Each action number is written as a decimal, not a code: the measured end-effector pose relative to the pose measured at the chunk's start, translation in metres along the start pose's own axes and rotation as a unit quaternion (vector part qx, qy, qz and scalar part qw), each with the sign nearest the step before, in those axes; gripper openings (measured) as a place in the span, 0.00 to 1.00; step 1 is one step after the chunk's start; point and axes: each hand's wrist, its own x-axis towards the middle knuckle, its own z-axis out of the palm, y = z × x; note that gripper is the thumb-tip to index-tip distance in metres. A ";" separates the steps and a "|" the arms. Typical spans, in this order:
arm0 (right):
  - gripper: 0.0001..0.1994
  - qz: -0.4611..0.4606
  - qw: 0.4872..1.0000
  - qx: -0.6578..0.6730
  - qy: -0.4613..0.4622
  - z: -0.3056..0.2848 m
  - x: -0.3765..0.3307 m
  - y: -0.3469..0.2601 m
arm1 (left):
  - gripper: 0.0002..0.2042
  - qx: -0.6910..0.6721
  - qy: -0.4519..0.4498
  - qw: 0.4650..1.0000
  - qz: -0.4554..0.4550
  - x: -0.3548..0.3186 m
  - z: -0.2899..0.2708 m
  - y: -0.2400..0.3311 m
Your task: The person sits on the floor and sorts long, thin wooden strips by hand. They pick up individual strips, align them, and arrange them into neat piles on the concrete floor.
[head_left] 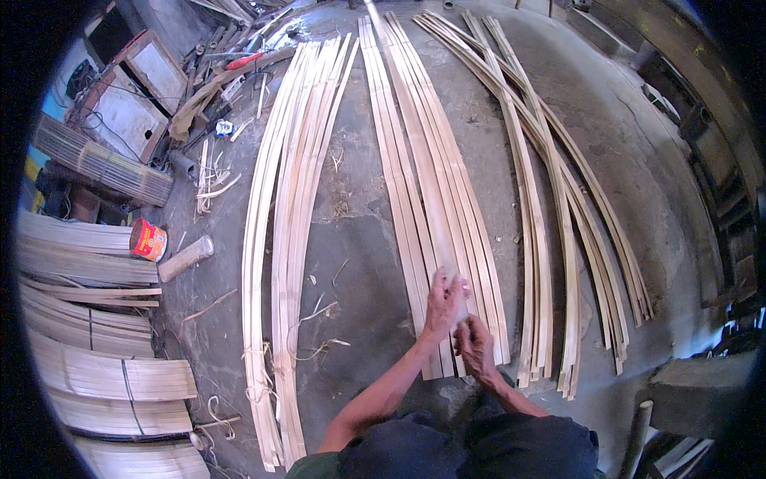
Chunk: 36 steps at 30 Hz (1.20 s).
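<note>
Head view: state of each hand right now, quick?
Left hand: at the blurred pale slat; whether its grip is open or closed cannot be told.
Right hand: curled closed, apparently holding that slat's near end.

L grip [445, 306] fwd, R grip [477, 346] bhd

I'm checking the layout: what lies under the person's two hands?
Below the left hand and right hand is the middle row of pale flat strips, lying on the grey floor. Strip parts directly behind the hands are covered; I cannot see them.

Open floor [359, 319] left of the hands [444, 310]; crossed strips [561, 207] obstruct rightward
</note>
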 end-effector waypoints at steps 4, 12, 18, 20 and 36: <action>0.18 0.065 0.994 0.080 -0.048 0.043 0.000 -0.003 | 0.21 0.064 0.127 0.989 -0.024 0.000 -0.023 0.014; 0.18 0.041 0.968 -0.166 -0.182 0.056 -0.004 0.033 | 0.26 0.090 0.126 0.986 -0.067 -0.009 -0.092 -0.022; 0.15 -0.110 0.947 -0.297 -0.050 0.010 0.016 0.033 | 0.31 0.261 0.114 0.958 -0.030 -0.016 -0.097 -0.010; 0.14 -0.146 0.911 -0.380 -0.070 0.016 0.015 0.024 | 0.33 0.363 0.140 0.920 0.040 -0.016 -0.122 -0.048; 0.18 -0.167 0.822 -0.543 -0.046 0.022 0.009 0.034 | 0.32 0.653 -0.019 0.729 0.204 -0.019 -0.081 -0.038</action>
